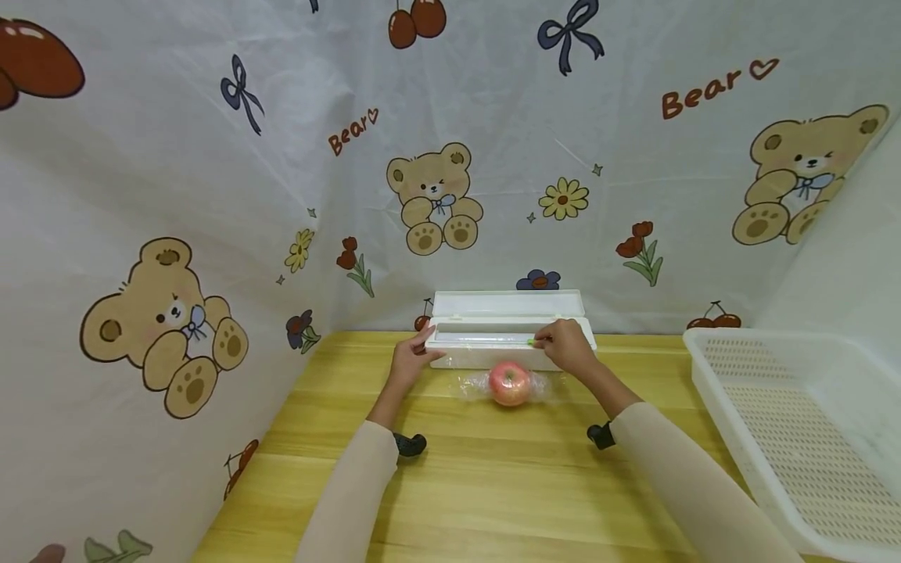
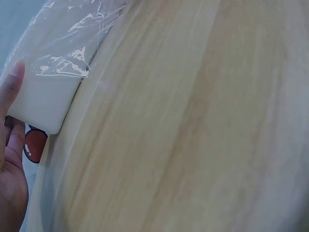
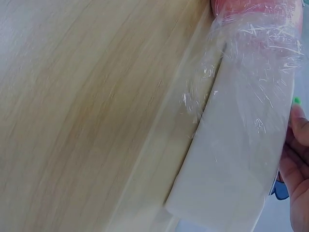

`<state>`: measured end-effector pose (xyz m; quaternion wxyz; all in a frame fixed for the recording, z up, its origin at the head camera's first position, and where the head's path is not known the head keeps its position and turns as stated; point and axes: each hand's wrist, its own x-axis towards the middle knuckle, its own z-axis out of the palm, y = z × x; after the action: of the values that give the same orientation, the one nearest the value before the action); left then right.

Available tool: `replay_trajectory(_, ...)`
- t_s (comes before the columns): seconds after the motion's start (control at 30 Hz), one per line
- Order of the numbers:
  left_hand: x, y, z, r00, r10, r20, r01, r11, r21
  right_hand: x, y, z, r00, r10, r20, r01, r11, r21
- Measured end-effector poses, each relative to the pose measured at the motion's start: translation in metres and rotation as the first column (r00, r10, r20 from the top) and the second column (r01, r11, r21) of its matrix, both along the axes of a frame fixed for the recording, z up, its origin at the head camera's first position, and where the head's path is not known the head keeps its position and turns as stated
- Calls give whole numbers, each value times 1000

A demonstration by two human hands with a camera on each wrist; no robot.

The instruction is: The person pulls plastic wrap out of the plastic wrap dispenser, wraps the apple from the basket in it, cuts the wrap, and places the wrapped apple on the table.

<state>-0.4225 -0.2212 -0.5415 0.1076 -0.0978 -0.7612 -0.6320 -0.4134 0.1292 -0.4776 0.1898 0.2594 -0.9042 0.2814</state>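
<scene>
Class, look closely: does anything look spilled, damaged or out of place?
Nothing looks spilled or damaged; only the clear film looks untidy, crumpled on both sides of the apple instead of lying smooth.

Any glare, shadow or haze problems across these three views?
Head view: fairly even light, soft shadows on the table; left wrist view: bright glare streaks on the plastic film, milky haze along the right side; right wrist view: similar glints on the plastic film near the apple, pale haze at upper left.

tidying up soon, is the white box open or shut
Open: the lid stands raised behind the white box, its inside showing.
</scene>
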Motion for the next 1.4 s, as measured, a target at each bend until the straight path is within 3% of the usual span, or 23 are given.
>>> replay_trajectory(0.9,-1,-2,0,1000,-12,-27,11,1000,-12,1,28,-6,999,-53,-14,52,998,-33)
replay_trajectory(1.4,-2,-3,-3,999,-10,-35,10,1000,2,4,29,-3,997,-66,30,67,997,-39)
